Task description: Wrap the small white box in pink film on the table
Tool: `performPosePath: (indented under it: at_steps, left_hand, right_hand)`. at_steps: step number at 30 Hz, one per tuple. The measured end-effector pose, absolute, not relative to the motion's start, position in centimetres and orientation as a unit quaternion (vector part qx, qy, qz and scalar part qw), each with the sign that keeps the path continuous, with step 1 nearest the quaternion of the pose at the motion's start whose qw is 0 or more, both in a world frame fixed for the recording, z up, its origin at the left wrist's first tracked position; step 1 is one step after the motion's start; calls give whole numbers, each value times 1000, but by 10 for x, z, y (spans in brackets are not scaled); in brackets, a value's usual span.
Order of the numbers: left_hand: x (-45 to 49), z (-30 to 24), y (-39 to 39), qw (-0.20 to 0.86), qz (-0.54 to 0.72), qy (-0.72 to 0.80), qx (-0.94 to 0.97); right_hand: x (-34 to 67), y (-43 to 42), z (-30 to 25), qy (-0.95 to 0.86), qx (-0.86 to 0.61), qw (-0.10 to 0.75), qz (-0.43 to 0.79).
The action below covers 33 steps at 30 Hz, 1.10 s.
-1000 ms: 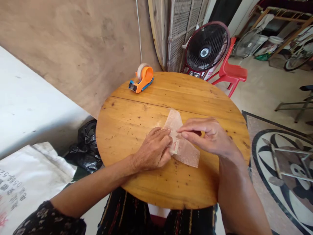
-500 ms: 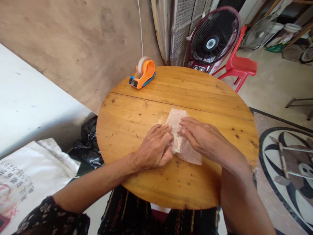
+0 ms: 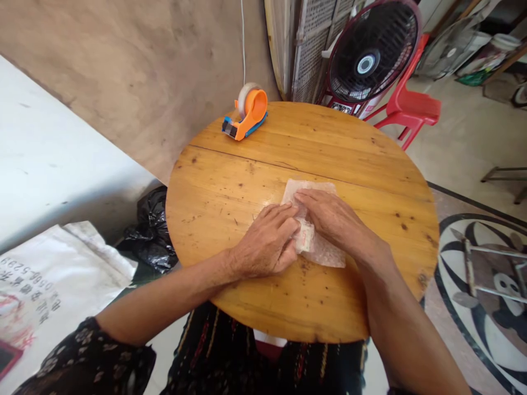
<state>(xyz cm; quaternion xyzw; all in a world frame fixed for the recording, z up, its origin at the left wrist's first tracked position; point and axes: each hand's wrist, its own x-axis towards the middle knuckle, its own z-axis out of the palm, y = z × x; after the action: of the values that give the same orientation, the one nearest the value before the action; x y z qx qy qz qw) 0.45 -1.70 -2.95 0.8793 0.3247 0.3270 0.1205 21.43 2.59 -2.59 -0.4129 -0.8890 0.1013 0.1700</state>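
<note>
A sheet of clear bubble wrap (image 3: 325,253) lies on the round wooden table (image 3: 218,181). Within its folds sits a small pale box (image 3: 304,237) with red print. My left hand (image 3: 269,238) presses on the left side of the wrapped box, fingers bent and closed around the wrap's edge. Stretched over the top and right part of the wrap, my right hand (image 3: 335,216) rests with its fingers extended and lying flat. The fingers of both hands nearly meet and hide part of the wrap and the box.
An orange tape dispenser (image 3: 251,115) with a tape roll stands near the table's far left edge. Beyond the table are a standing fan (image 3: 366,65) and a red chair (image 3: 415,104). To the left lie a black plastic bag (image 3: 154,236) and a white printed sack (image 3: 78,269).
My right hand has moved left over the wrap, closer to my left hand. More of the wrap now spreads out at the upper right. The camera view has shifted slightly.
</note>
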Motion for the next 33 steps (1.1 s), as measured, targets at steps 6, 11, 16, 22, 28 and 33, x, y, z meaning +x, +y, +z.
performPosePath:
  at_steps: [6,11,16,22,28,33]
  left_hand:
    - [4,-30,-17,117,316,326,883]
    - [5,-27,-17,130,301,333,884]
    - [5,-26,-18,126,295,337,885]
    - [4,-27,-17,126,291,342,885]
    - [5,-28,-17,130,302,330,885]
    - [5,-29,-16,136,305,329,883]
  right_hand:
    - [213,32,-33,-882,-416,178,132]
    - [207,37,-25,-883,-441,127,99]
    - [212,40,-22,-894,-428,107,80]
    - [214,40,-9,-861,-459,176,133]
    - [218,24,37,-843,-468,228,137]
    - [232,-30,64,-824,-512,208,123]
